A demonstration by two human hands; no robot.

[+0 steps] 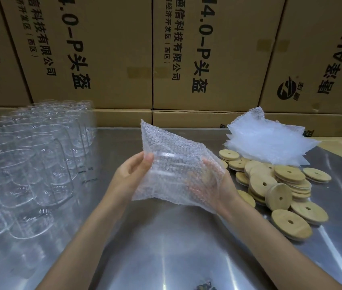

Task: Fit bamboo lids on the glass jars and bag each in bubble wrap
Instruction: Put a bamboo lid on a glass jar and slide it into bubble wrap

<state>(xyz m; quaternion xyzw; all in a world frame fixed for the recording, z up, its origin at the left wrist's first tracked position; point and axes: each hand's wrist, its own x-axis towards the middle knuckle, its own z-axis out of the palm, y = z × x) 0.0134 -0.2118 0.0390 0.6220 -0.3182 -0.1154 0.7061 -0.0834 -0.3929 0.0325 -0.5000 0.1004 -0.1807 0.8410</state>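
Cardboard boxes [107, 53] behind — both hands [131, 175] [218, 185] grip 1 bubble-wrap bag [174, 164] between jars [30, 155] and lids [278, 185].

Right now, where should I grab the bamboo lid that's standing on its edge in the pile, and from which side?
Take the upright bamboo lid by its rim, pinching its two flat faces from above. It stands on edge, leaning against the lid pile, so its top rim is exposed while the lower edge is wedged among flat lids. The right hand is nearest, but it now holds the bubble wrap bag.
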